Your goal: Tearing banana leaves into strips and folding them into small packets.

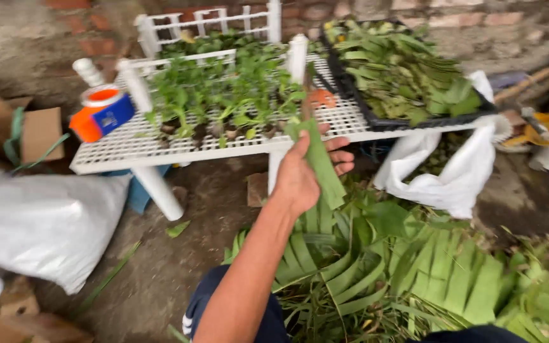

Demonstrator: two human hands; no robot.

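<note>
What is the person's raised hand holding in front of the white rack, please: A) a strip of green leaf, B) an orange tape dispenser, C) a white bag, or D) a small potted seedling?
A: the hand is closed around a long flat strip of green leaf, held up before the white rack; the orange tape dispenser lies untouched on the rack.

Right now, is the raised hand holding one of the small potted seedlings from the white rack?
No. The left hand grips a long green leaf strip, while the seedlings stand on the white rack.
</note>
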